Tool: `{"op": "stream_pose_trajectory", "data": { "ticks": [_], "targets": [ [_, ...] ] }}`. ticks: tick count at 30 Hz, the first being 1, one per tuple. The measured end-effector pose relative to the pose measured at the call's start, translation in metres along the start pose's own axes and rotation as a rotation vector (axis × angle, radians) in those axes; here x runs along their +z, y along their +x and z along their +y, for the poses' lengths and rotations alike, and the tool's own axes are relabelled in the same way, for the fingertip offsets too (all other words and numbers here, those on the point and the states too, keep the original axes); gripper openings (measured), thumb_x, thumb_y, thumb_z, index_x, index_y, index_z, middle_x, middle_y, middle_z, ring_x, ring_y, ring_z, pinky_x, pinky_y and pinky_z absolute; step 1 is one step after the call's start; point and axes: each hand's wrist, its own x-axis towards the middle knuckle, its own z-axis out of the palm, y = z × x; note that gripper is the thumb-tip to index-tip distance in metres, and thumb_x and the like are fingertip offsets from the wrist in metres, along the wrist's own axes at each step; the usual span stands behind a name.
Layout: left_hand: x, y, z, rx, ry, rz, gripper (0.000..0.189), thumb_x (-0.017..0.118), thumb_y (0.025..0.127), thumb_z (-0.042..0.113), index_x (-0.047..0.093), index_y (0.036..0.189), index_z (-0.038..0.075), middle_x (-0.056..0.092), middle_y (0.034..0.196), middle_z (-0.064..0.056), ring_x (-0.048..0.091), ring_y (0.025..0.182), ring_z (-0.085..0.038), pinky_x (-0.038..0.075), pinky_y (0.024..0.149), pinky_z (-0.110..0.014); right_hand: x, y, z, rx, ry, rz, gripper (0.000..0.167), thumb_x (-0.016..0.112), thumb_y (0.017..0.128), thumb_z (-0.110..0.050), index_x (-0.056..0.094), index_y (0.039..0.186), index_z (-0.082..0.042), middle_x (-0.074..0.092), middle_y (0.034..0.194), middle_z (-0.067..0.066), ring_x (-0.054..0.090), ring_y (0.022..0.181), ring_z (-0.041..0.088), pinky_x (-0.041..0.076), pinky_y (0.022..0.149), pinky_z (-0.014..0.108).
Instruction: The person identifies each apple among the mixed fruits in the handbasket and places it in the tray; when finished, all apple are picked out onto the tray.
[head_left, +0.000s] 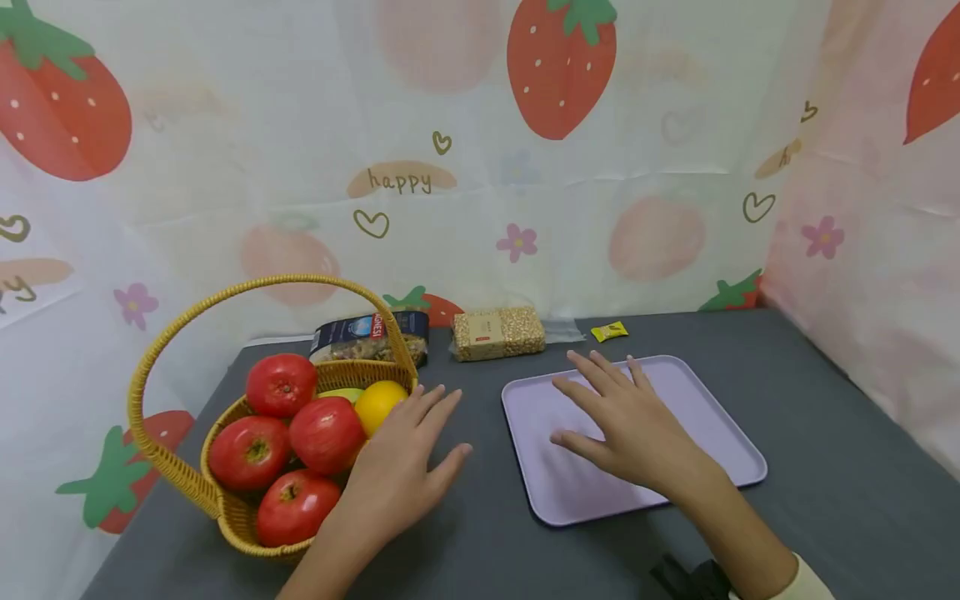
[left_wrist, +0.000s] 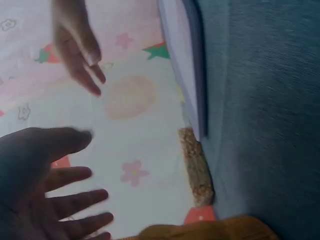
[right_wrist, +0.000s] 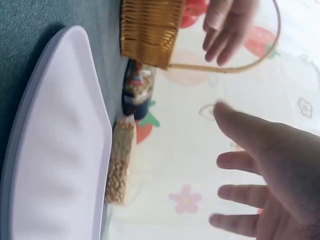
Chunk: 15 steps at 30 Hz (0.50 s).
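Note:
My left hand (head_left: 397,475) hovers at the right side of a wicker basket (head_left: 247,546), fingers spread and holding nothing. Red apples (head_left: 327,435), an orange (head_left: 378,405) and a yellow-green fruit, mostly hidden, fill the basket. Its tall handle (head_left: 270,282) arches over them. My right hand (head_left: 637,429) is held above a light purple tray (head_left: 555,500), also with spread fingers and nothing in it. In the right wrist view the thumb and fingers of the right hand (right_wrist: 280,175) are apart from the tray (right_wrist: 60,150).
Along the back of the grey table (head_left: 480,542) lie a dark printed food bag (head_left: 352,340), a clear pack of pale grains (head_left: 498,333) and a small yellow packet (head_left: 609,332). A strawberry-patterned curtain (head_left: 465,108) stands behind. Something black (head_left: 693,579) shows near the right forearm.

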Motion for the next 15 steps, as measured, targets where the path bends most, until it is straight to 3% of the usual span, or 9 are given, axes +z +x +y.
{"op": "stream_pose_trajectory", "data": {
  "ticks": [3,7,15],
  "targets": [
    [-0.002,-0.004,0.0,0.003,-0.03,0.158,0.043,0.077,0.089,0.032,0.069,0.128,0.015,0.067,0.126,-0.004,0.061,0.118,-0.024,0.053,0.094,-0.045,0.006,0.011,-0.006,-0.116,-0.004,0.127,0.047,0.08,0.086,-0.034,0.068,0.124,-0.009,0.057,0.139,0.018,0.054,0.127,0.036,0.038,0.105,0.062],
    [-0.006,-0.014,-0.002,0.032,-0.068,0.295,0.026,0.08,0.087,0.027,0.076,0.11,0.017,0.072,0.105,0.003,0.066,0.097,-0.015,0.058,0.084,-0.037,0.014,0.031,-0.022,-0.259,0.014,0.239,0.037,0.085,0.08,-0.022,0.072,0.112,-0.009,0.065,0.126,0.014,0.063,0.115,0.032,0.051,0.096,0.05],
    [-0.02,-0.045,-0.014,0.052,-0.071,0.445,0.022,0.086,0.079,0.019,0.077,0.099,0.017,0.071,0.095,0.008,0.063,0.089,-0.011,0.057,0.081,-0.032,0.028,0.07,-0.069,-0.425,0.008,0.177,0.039,0.087,0.079,-0.023,0.074,0.115,-0.011,0.066,0.126,0.01,0.062,0.115,0.026,0.05,0.099,0.042]
  ]
}}
